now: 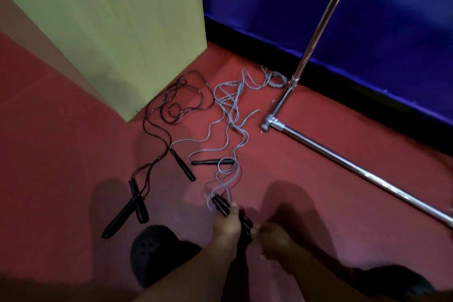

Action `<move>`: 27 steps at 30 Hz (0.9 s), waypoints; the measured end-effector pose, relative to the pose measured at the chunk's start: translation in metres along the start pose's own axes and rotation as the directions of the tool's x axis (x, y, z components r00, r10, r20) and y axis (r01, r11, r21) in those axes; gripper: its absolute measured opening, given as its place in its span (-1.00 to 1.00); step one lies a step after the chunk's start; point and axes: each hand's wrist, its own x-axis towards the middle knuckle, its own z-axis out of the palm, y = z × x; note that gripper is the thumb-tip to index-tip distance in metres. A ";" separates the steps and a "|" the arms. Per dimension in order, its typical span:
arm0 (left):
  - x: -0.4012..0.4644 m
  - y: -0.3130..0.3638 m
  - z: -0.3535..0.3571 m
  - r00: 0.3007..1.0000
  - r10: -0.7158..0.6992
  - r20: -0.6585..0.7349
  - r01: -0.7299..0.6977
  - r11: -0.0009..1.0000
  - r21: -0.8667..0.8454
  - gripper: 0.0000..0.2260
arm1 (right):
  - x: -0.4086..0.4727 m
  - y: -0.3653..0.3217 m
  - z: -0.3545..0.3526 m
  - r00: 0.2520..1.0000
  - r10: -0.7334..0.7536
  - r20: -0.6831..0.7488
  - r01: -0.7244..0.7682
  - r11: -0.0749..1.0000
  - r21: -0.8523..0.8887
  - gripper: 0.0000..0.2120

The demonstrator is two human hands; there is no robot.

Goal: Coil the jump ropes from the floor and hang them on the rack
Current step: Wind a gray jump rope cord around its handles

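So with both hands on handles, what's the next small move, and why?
Probably lift the two handles together and start drawing the grey rope in as loops. The left hand and right hand each seem to grip a handle, while the grey rope lies loose and tangled on the floor.

We get a pretty dim shot: soft shadows on the floor point(306, 179) either side of our blurred hands, glare on the rack pole point(367, 174) off right, edges bending wide-angle style.

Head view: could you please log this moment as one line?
left hand: grips grey rope handle | right hand: grips second handle | black rope: floor, uncoiled
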 end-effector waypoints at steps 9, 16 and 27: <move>-0.124 0.069 0.010 0.783 0.282 0.555 -0.559 0.710 0.428 -0.82 | -0.117 -0.061 -0.076 0.775 -0.375 -0.508 0.509 0.847 0.152 -0.58; -0.277 0.156 -0.034 0.399 0.078 0.914 -0.825 0.466 0.320 -0.93 | -0.274 -0.131 -0.123 0.480 -0.812 -0.333 0.756 0.575 -0.312 -0.65; -0.300 0.147 -0.044 0.390 0.139 0.910 -0.917 0.154 0.369 -0.86 | -0.282 -0.109 -0.094 0.459 -0.754 -0.470 0.763 0.606 -0.225 -0.59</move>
